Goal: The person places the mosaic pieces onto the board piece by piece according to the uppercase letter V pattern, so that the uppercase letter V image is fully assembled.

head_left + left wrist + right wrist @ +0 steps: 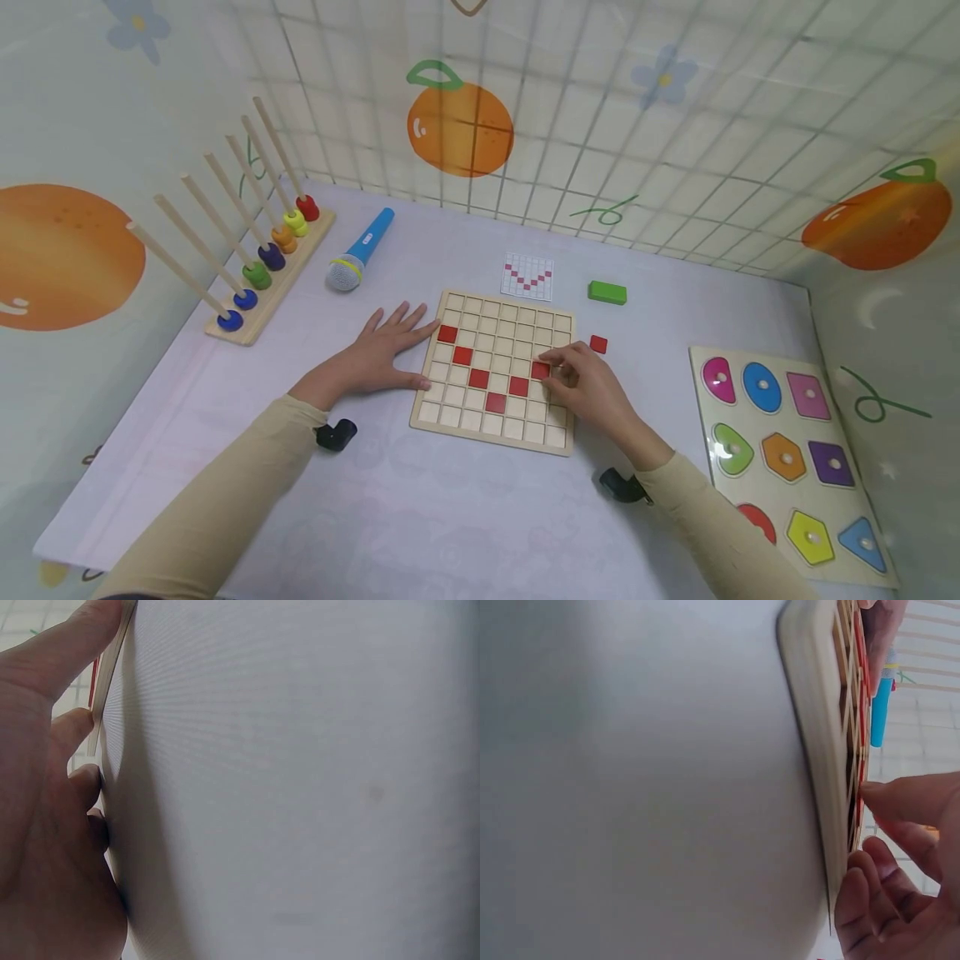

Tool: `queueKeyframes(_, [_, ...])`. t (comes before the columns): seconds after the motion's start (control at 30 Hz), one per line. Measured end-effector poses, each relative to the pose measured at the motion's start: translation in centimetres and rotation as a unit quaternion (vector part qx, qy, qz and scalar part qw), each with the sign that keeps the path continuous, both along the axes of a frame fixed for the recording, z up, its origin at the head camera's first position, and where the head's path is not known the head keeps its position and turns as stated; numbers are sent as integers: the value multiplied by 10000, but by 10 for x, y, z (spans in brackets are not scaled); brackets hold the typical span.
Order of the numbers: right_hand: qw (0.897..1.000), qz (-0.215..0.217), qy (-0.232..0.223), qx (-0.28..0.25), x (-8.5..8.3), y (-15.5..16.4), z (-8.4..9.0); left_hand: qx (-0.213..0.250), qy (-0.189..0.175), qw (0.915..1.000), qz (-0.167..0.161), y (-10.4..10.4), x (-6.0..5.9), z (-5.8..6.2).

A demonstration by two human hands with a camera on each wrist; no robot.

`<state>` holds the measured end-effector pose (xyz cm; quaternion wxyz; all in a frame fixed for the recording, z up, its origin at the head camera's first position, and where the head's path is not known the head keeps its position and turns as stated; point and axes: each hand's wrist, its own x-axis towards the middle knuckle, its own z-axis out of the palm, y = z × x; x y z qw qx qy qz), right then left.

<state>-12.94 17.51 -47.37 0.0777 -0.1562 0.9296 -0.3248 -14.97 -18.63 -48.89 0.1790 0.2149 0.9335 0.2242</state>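
A square wooden grid board lies in the middle of the table. Several red square tiles sit in its cells in a V-like line. With thumb and index finger my right hand pinches a red tile at a cell on the board's right side. The right wrist view shows those fingertips at the board's surface. My left hand is spread flat on the table, its thumb and index fingertip touching the board's left edge. Another red tile lies loose, right of the board.
Behind the board are a pattern card and a green block. A blue toy microphone and a peg stand with coloured rings are on the left. At the right lies a shape puzzle board.
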Motion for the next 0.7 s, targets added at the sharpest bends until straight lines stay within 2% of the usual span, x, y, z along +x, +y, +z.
queueKeyframes(0.23, [9997,-189,-98,-146,3,9,2,17,-34,10000,12,1,1,3])
queueKeyframes(0.7, [9986,-522,-48,103,2,33,2,8,66,10000,-35,-1,0,-1])
